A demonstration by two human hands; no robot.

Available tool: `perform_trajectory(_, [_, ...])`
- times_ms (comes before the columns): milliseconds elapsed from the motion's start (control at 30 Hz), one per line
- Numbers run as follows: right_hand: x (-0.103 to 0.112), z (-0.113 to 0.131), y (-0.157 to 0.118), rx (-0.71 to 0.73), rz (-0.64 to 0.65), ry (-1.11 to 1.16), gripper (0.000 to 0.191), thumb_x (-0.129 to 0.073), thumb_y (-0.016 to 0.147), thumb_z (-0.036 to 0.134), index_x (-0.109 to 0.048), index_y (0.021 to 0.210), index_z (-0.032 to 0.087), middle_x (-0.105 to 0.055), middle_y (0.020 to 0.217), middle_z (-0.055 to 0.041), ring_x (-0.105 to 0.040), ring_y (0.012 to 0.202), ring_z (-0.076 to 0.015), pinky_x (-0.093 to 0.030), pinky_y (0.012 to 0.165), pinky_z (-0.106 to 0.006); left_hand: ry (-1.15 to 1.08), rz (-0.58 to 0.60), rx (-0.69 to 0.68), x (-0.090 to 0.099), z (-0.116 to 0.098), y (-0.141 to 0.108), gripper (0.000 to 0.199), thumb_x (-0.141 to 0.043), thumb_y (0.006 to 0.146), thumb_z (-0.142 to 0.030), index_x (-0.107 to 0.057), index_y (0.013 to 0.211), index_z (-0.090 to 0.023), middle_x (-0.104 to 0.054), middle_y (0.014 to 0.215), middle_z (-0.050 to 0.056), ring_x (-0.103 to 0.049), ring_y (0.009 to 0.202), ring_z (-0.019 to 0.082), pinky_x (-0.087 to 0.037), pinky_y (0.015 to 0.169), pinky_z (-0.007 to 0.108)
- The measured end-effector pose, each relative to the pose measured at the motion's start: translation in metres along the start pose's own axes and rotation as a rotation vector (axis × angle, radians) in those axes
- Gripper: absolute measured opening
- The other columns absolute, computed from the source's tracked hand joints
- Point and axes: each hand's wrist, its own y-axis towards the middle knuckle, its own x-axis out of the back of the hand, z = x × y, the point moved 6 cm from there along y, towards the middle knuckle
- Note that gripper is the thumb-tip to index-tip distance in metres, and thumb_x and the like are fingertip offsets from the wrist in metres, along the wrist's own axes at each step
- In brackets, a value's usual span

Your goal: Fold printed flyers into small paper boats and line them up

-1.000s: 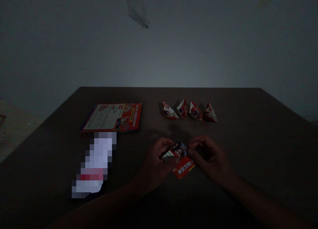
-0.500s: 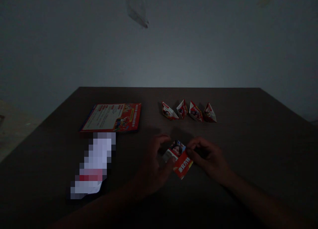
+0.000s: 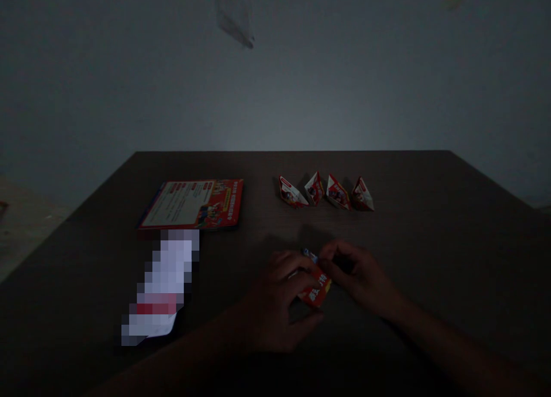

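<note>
Fingers of the left hand [image 3: 286,302] lay loosely spread over the red folded paper [image 3: 317,288], low between both hands, while the right hand [image 3: 361,276] pinched its upper corner between thumb and forefinger.

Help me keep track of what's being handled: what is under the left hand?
The left hand partly covers a card. Red with white characters and a bluish corner show past the fingers; what is printed or folded beneath them is hidden.
</note>
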Motion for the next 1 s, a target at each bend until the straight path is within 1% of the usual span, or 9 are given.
perform_trajectory(100, [-0.002, 0.001, 0.0, 0.034, 0.046, -0.097, 0.007, -0.052, 0.086, 0.019, -0.057, 0.081, 0.019, -0.059, 0.073, 0.0002, -0.056, 0.068, -0.0136, -0.045, 0.064, -0.025, 0.003, 0.001, -0.009, -0.002, 0.002, 0.0, 0.027, -0.068, 0.071, -0.02, -0.059, 0.096, -0.017, -0.057, 0.108, 0.008, -0.051, 0.102, 0.022, -0.038, 0.091, 0.036])
perform_trajectory(200, [-0.002, 0.006, -0.001, 0.125, 0.077, -0.238, 0.008, -0.054, 0.084, 0.014, -0.059, 0.086, 0.019, -0.063, 0.079, -0.0022, -0.057, 0.076, -0.016, -0.045, 0.07, -0.029, 0.02, -0.004, 0.004, -0.003, 0.006, 0.0, 0.021, -0.067, 0.072, -0.019, -0.06, 0.091, -0.017, -0.059, 0.104, 0.007, -0.052, 0.099, 0.021, -0.039, 0.088, 0.035])
perform_trajectory(367, [-0.002, 0.017, -0.005, 0.295, 0.147, -0.37, 0.02, -0.057, 0.081, 0.01, -0.06, 0.097, 0.02, -0.063, 0.096, -0.0058, -0.055, 0.093, -0.0194, -0.042, 0.084, -0.035, 0.053, -0.008, 0.012, -0.004, 0.009, 0.001, 0.016, -0.067, 0.074, -0.022, -0.06, 0.088, -0.018, -0.061, 0.101, 0.006, -0.053, 0.096, 0.021, -0.039, 0.086, 0.037])
perform_trajectory(433, [-0.003, 0.019, -0.007, 0.323, 0.198, -0.39, 0.026, -0.06, 0.077, 0.007, -0.06, 0.099, 0.02, -0.061, 0.102, -0.0065, -0.054, 0.098, -0.0199, -0.042, 0.086, -0.036, 0.064, -0.015, 0.027, -0.004, 0.009, 0.002, 0.014, -0.065, 0.075, -0.022, -0.06, 0.088, -0.018, -0.061, 0.098, 0.006, -0.054, 0.095, 0.021, -0.039, 0.085, 0.037])
perform_trajectory(500, [-0.005, 0.021, -0.008, 0.331, 0.254, -0.4, 0.029, -0.063, 0.073, 0.006, -0.06, 0.098, 0.021, -0.061, 0.104, -0.006, -0.053, 0.1, -0.02, -0.041, 0.088, -0.036, 0.071, -0.021, 0.043, -0.004, 0.011, 0.003, 0.012, -0.064, 0.078, -0.023, -0.06, 0.088, -0.018, -0.061, 0.097, 0.006, -0.055, 0.093, 0.02, -0.04, 0.083, 0.036])
perform_trajectory(600, [-0.008, 0.021, -0.008, 0.331, 0.3, -0.416, 0.027, -0.064, 0.072, 0.007, -0.061, 0.094, 0.021, -0.061, 0.103, -0.0045, -0.054, 0.099, -0.0195, -0.041, 0.088, -0.035, 0.081, -0.022, 0.051, -0.005, 0.012, 0.003, 0.012, -0.061, 0.081, -0.026, -0.06, 0.09, -0.018, -0.061, 0.098, 0.006, -0.055, 0.094, 0.02, -0.04, 0.083, 0.036])
perform_trajectory(733, [-0.008, 0.021, -0.007, 0.362, 0.287, -0.452, 0.021, -0.061, 0.077, 0.008, -0.062, 0.094, 0.021, -0.061, 0.103, -0.0052, -0.055, 0.097, -0.0184, -0.042, 0.086, -0.034, 0.115, -0.017, 0.052, -0.005, 0.012, 0.003, 0.013, -0.058, 0.084, -0.029, -0.059, 0.092, -0.019, -0.061, 0.099, 0.006, -0.054, 0.095, 0.02, -0.04, 0.084, 0.036])
perform_trajectory(900, [-0.008, 0.022, -0.007, 0.43, 0.3, -0.556, 0.02, -0.056, 0.082, 0.012, -0.062, 0.099, 0.02, -0.063, 0.101, -0.0065, -0.055, 0.092, -0.019, -0.042, 0.083, -0.036, 0.285, -0.003, 0.048, -0.001, 0.011, -0.001, 0.029, -0.061, 0.081, -0.042, -0.059, 0.095, -0.017, -0.061, 0.101, 0.009, -0.053, 0.094, 0.024, -0.042, 0.081, 0.039])
perform_trajectory(1000, [-0.009, 0.021, -0.008, 0.452, 0.308, -0.634, 0.018, -0.053, 0.085, 0.016, -0.063, 0.1, 0.02, -0.063, 0.098, -0.0068, -0.055, 0.091, -0.0197, -0.042, 0.082, -0.037, 0.443, 0.001, 0.046, 0.003, 0.011, -0.006, 0.022, -0.058, 0.084, -0.031, -0.059, 0.1, -0.016, -0.062, 0.101, 0.009, -0.054, 0.092, 0.024, -0.043, 0.079, 0.039])
